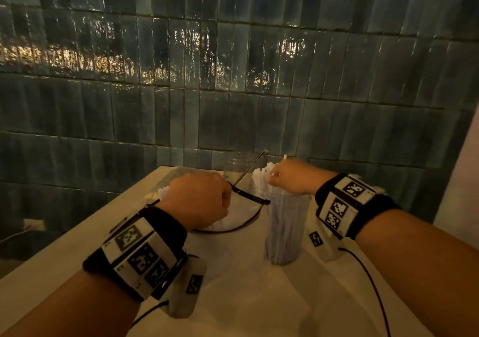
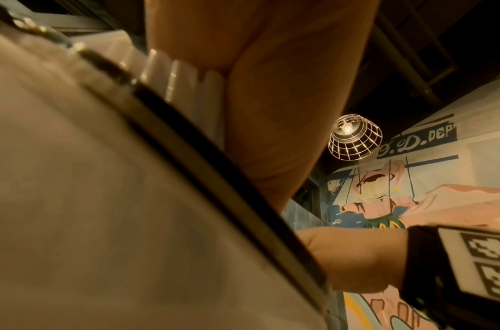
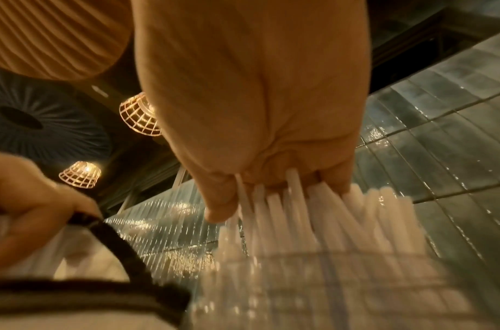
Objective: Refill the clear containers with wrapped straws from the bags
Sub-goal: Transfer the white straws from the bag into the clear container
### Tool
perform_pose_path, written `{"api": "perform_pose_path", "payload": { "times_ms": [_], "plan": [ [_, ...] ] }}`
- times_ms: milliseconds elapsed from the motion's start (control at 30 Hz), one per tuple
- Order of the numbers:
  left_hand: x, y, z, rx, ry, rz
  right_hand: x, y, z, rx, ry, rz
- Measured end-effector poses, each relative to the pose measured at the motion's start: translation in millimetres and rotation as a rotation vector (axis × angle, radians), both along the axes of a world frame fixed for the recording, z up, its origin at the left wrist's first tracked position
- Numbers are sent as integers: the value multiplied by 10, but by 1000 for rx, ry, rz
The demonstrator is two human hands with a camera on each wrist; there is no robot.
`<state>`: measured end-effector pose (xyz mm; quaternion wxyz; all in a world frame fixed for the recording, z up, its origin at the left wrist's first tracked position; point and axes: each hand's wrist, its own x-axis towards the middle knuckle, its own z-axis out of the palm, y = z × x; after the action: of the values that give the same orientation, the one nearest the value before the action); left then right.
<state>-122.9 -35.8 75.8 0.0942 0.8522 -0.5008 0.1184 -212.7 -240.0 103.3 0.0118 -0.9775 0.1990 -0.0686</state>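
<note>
A tall clear container [image 1: 285, 230] stands mid-table, packed with wrapped white straws [image 1: 261, 178]. My right hand [image 1: 272, 179] is over its mouth and grips a bunch of those straws [image 3: 296, 214] by their tops; the lower ends are inside the container [image 3: 342, 290]. To the left lies a clear bag with a black rim [image 1: 250, 197], and more wrapped straws [image 2: 184, 89] sit inside it. My left hand [image 1: 228, 197] pinches that rim [image 3: 116, 241] and holds the bag's mouth up. In the left wrist view my left hand [image 2: 271, 107] is seen close against the rim [image 2: 215, 178].
Behind the bag stands a second clear container [image 1: 234, 167] with a thin metal rod [image 1: 250, 168] leaning in it. The white table [image 1: 246, 297] ends at a dark tiled wall [image 1: 233, 90]. Cables run from both wristbands across the tabletop.
</note>
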Motion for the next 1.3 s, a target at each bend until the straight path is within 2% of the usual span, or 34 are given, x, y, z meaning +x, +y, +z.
{"api": "perform_pose_path", "payload": {
  "times_ms": [100, 167, 233, 333, 433, 733, 933, 1133, 1300],
  "plan": [
    [-13, -2, -8, 3, -1, -2, 14, -14, -55, 22, -30, 50],
    [-19, -2, -12, 6, 2, -4, 37, -30, -67, 55, -175, 46],
    [-18, -7, -12, 9, -2, -5, 84, -56, -61, -12, -307, 25],
    [-7, -15, -4, 16, -9, -2, 153, -133, -64, -122, -215, -92],
    [-2, -10, -7, 21, -9, -5, 176, -230, -151, -40, -89, -121],
    [-8, -2, 11, 16, -11, -18, 127, -284, -215, 197, -270, 124],
    [-3, -8, 3, 9, -9, -11, 139, -242, -226, 115, -223, 50],
    [1, -4, 3, 11, -14, -15, 160, -206, -242, 71, -190, 101],
    [-20, -5, 7, 18, -25, -20, 251, -207, -327, -74, -217, 80]
  ]
}}
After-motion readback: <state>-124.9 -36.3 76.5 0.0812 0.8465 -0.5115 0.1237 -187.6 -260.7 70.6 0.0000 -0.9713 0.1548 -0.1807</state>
